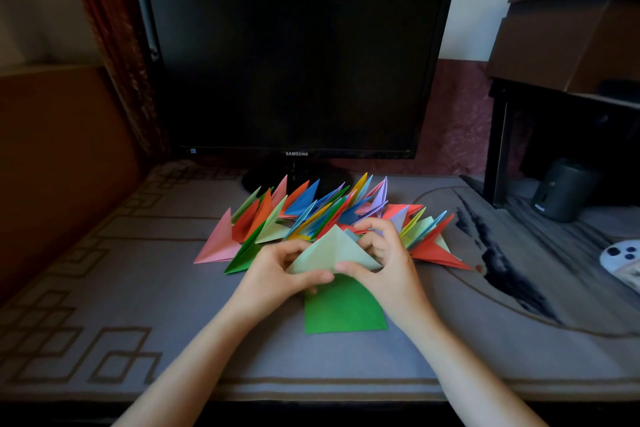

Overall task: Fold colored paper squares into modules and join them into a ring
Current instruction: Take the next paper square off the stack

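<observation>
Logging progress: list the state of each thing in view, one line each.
Pale paper, folded to a triangle, held by both hands.
Left hand, grips the pale paper's left side.
Right hand, grips its right side.
Green square, unfolded, flat on the desk.
Modules, folded, heaped loose, no ring yet.
Monitor, screen dark.
Box, flaps open.

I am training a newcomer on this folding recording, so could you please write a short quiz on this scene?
1. True or false: the left hand and the right hand both hold the pale green folded paper.
2. Which lies on the table beneath the hands? A: red square; B: green square sheet; C: scissors.
3. Fill in: the pile of folded modules lies in front of the ____.
Key: 1 true; 2 B; 3 monitor.
</observation>
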`<state>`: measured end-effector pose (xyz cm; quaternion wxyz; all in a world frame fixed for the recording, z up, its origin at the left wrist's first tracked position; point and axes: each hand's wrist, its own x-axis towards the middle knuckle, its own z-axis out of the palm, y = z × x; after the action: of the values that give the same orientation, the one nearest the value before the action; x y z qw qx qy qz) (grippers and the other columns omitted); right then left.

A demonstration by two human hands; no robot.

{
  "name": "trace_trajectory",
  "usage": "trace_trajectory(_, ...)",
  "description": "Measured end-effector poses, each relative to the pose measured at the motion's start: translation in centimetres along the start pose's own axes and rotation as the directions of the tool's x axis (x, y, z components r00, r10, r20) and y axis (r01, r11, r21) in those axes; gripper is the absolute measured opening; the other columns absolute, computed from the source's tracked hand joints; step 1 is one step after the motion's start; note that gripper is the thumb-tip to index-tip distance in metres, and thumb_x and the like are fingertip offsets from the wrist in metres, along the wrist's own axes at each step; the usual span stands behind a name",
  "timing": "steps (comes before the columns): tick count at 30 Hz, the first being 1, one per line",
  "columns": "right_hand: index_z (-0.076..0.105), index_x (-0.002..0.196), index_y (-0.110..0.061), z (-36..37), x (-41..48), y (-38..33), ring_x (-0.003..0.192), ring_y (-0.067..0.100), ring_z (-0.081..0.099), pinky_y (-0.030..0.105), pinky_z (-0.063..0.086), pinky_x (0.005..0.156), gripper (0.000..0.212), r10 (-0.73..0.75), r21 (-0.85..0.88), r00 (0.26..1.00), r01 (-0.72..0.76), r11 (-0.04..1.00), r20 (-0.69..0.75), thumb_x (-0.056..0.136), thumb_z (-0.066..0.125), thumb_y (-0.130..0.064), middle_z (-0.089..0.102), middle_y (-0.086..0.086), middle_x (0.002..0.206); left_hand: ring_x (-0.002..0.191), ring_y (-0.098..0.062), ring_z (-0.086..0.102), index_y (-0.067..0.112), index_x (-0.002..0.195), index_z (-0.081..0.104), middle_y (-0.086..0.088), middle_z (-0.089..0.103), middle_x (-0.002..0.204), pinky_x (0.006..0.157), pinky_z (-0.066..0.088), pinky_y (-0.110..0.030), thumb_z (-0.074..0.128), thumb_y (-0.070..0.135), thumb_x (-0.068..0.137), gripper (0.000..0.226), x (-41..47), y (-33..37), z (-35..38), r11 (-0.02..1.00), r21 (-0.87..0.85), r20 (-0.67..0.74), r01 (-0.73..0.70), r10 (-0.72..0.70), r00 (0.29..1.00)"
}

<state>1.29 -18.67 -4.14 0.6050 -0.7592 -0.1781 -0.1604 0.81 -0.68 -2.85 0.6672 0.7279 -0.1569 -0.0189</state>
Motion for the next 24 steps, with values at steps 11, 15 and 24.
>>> trace_trajectory(11,0.058,0.070,-0.007,-0.4,0.3,-0.7,0.047,0.016,0.061,0.024,0.048,0.046,0.021,0.199,0.107,0.980,-0.195,0.975,-0.026,0.071,0.075,0.005,0.063,0.002,0.056,0.059,-0.011,0.061,0.015,0.069,0.067,-0.006,0.071,0.069,0.059,0.050,-0.027,0.082,0.023,0.060,0.019,0.2,-0.5,-0.6,0.981,0.173,-0.183,-0.092,0.123,0.975)
trace_trajectory(15,0.058,0.071,-0.004,-0.5,0.2,-0.7,0.045,0.018,0.061,0.026,0.050,0.045,0.019,0.227,0.140,0.973,-0.219,0.966,-0.046,0.071,0.073,0.007,0.062,0.005,0.055,0.057,-0.009,0.064,0.009,0.073,0.068,-0.005,0.071,0.064,0.057,0.051,-0.016,0.077,0.023,0.061,0.020,0.2,-0.3,-0.8,0.985,0.114,-0.229,-0.128,0.151,0.962)
trace_trajectory(24,0.058,0.075,0.000,-0.9,0.3,-0.7,0.046,0.017,0.062,0.024,0.051,0.045,0.015,0.237,0.237,0.966,-0.208,0.949,-0.100,0.074,0.070,0.009,0.063,0.003,0.054,0.075,-0.017,0.071,0.012,0.097,0.067,-0.005,0.074,0.083,0.064,0.056,-0.024,0.053,0.015,0.091,0.016,0.7,-0.6,-1.4,0.976,-0.164,-0.338,-0.141,0.079,0.938)
